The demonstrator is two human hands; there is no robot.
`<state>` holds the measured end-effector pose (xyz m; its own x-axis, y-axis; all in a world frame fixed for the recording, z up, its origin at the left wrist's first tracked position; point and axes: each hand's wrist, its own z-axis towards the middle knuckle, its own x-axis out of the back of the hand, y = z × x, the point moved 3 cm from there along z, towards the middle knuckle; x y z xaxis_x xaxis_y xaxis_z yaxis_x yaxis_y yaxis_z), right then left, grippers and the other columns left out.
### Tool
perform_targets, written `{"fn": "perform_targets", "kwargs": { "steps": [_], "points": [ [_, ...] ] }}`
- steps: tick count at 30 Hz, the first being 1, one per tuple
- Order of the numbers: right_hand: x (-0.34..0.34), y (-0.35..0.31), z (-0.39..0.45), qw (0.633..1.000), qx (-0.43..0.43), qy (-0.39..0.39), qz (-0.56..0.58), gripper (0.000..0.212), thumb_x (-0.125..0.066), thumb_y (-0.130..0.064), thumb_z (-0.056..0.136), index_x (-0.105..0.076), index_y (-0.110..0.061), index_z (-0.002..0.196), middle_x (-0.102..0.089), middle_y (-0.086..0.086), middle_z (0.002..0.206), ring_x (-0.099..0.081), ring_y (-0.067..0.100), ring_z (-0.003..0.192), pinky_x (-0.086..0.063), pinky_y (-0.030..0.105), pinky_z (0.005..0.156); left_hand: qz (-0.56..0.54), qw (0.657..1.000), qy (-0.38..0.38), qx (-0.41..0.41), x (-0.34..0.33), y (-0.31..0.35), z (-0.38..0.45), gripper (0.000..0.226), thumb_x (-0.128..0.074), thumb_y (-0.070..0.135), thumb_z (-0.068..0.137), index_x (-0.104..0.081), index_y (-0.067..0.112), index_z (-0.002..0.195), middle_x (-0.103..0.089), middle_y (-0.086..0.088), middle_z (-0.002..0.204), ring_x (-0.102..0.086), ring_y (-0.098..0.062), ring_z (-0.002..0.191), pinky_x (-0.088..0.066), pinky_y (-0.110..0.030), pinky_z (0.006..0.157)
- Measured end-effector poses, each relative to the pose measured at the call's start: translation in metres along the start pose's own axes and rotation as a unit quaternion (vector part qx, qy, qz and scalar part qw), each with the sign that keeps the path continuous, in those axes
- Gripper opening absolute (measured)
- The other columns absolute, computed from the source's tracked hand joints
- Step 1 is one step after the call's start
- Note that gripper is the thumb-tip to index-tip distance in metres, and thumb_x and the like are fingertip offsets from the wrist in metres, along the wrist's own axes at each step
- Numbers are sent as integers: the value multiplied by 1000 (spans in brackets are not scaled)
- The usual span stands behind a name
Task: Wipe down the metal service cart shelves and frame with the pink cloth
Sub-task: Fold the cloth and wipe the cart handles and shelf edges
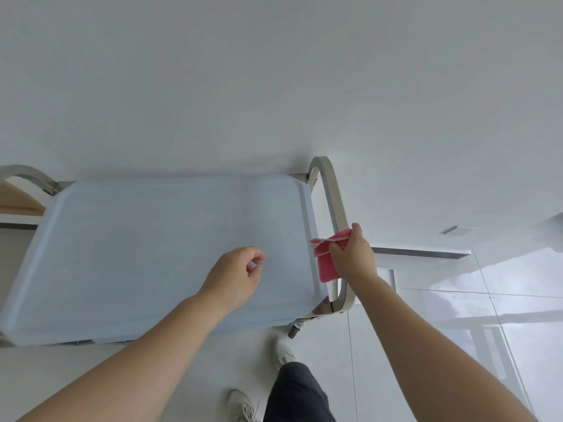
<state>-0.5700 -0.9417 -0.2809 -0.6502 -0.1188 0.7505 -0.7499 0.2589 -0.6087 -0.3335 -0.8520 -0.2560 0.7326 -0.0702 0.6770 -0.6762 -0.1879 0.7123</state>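
Wiping the handle bar at the cart's right end

Fingers of the right hand (350, 254) are curling round the cloth (327, 260), wrapping it onto the handle (333, 202) — soft and light, it is likely bunching easily, so holding it folded against the smooth, slippery-looking metal seems best. The left hand (236, 275) is hovering over the top shelf (137, 254), fingers loosely curled and holding nothing — both arms are reaching forward from below.

No text, label, brand or number can be read — the cart (170, 248), the cloth (327, 263) and the wall (274, 71) all show plain surfaces.
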Motion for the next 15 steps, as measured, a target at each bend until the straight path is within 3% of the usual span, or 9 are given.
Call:
{"fn": "perform_targets", "kwargs": {
  "steps": [3,5,7,9,12,15],
  "points": [
    [3,-10,15,1000,-5,-16,-15,27,-52,-21,82,-39,-11,104,-58,8,99,-59,32,86,-52,42,70,5,1000,-8,-3,4,3,16,16,-57,11,85,-65,18,97,-57,14,73,-50,2,58,-39,-13,60],
    [4,-13,14,1000,-4,-20,-22,45,-54,-23,84,-32,-10,122,-51,14,119,-58,34,91,-51,42,72,2,1000,0,-2,7,5,27,16,-57,11,85,-65,18,97,-55,17,72,-49,3,57,-37,-10,58],
    [4,-10,5,999,11,1,-36,72,-55,-29,86,-11,-16,142,-26,15,143,-54,38,106,-51,44,80,5,1000,0,-8,9,9,36,17,-57,11,85,-65,18,98,-54,17,73,-49,4,57,-37,-11,58],
    [0,-7,-13,994,62,39,-85,74,-48,-34,90,-4,-17,145,-8,13,151,-45,42,120,-50,46,88,17,1000,-7,-15,10,11,43,19,-56,11,86,-65,17,101,-57,12,80,-48,2,60,-40,-16,64],
    [-13,-2,-27,983,99,28,-154,67,-34,-34,91,-7,-5,146,-13,22,151,-40,43,126,-47,46,90,36,999,-15,-22,13,13,49,20,-55,11,86,-64,16,104,-57,8,87,-48,-8,65,-42,-21,71],
    [-13,-8,-10,975,73,17,-208,78,-51,-25,89,-2,-2,145,-28,20,143,-46,37,121,-48,40,85,30,999,-16,-30,16,12,52,21,-54,10,86,-64,15,104,-56,8,87,-47,-10,67,-43,-22,72]
  ]
}}
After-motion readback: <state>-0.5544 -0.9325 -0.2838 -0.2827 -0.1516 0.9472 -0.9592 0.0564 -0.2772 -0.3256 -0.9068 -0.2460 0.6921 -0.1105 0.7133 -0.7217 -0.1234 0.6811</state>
